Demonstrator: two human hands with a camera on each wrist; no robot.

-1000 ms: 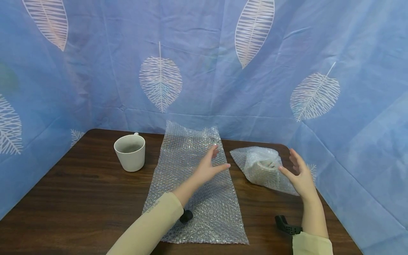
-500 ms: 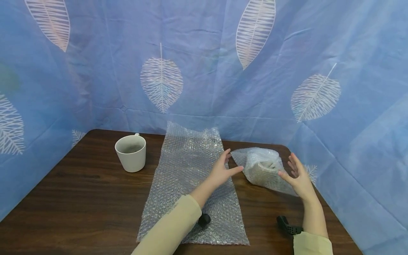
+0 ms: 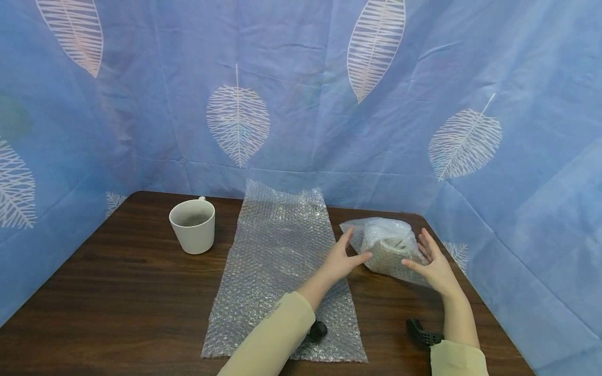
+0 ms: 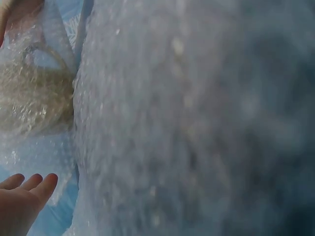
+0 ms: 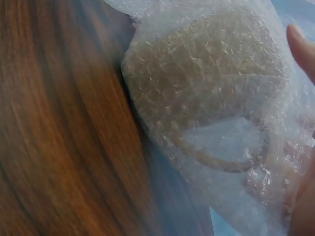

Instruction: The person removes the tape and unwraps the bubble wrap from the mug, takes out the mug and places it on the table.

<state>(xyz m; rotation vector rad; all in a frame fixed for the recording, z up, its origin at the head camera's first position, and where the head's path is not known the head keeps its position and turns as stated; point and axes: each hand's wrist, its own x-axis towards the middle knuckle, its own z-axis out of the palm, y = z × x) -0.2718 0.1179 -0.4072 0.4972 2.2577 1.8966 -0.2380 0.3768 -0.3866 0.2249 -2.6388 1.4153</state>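
Neither grip clasps anything: the left hand (image 3: 345, 259) and right hand (image 3: 433, 267) have fingers spread and flank the bubble-wrapped mug (image 3: 388, 249), right of centre in the head view on the bench (image 3: 117, 292). Whether fingertips touch the wrap is unclear. Left of it lies a flat bubble-wrap sheet (image 3: 277, 261), and farther left stands a bare white mug (image 3: 193, 225).
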